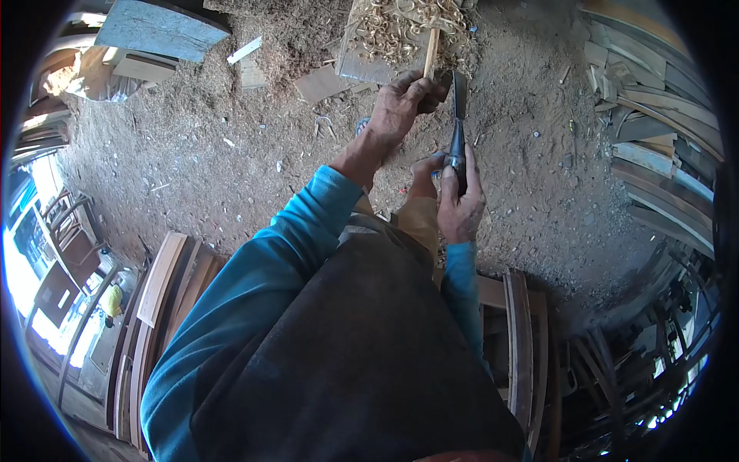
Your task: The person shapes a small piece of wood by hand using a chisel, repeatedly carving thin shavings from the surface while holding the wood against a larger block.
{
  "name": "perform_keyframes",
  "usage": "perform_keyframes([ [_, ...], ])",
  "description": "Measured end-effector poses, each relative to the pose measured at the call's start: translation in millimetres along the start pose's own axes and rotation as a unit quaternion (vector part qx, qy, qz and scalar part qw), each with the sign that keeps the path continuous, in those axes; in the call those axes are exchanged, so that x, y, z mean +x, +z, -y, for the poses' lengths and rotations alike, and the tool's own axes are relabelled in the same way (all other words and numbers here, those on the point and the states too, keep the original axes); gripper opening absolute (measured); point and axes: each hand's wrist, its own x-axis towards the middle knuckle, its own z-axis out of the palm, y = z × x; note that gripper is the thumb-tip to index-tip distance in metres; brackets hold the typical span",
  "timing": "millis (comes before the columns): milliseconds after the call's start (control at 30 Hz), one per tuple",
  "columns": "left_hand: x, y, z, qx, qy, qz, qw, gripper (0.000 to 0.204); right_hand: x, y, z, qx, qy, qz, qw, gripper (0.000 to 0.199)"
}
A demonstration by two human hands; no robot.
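My left hand (pixel 402 106) is closed round the near end of a narrow strip of pale wood (pixel 432 52), which points away from me over a board (pixel 363 68) strewn with curled shavings (pixel 389 32). Just to the right, a chisel (pixel 457 138) with a wide, flat, dark blade stands with its blade pointing away from me. Its dark handle is wrapped by my right hand (pixel 460 206), the thumb lying along the top. The blade is beside the left hand's fingers; whether they touch it I cannot tell.
Sawdust and scraps cover the ground (pixel 308 154). Curved wooden pieces (pixel 670 154) are stacked at the right, more boards (pixel 162 38) at the far left. Planks (pixel 165 277) stand at the near left, others (pixel 519 331) at the near right. A bare foot (pixel 428 164) shows beside the chisel.
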Motion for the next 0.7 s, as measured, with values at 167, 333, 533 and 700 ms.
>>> perform_keyframes([
  [167,-2,7,-3,0.078,0.023,-0.021,0.997,0.047,-10,-2,15,-0.007,-0.034,0.019,0.999,0.051],
  [333,5,-1,13,0.214,0.071,-0.038,0.974,0.052,-11,10,-1,-0.047,-0.113,0.004,0.993,0.052],
  [533,5,-1,20,0.228,0.095,-0.051,0.968,0.05,-13,19,-5,-0.003,-0.02,0.034,0.999,0.051],
  [700,9,-1,23,0.237,0.097,-0.067,0.964,0.05,-11,33,-6,-0.003,-0.015,0.006,1.0,0.051],
])
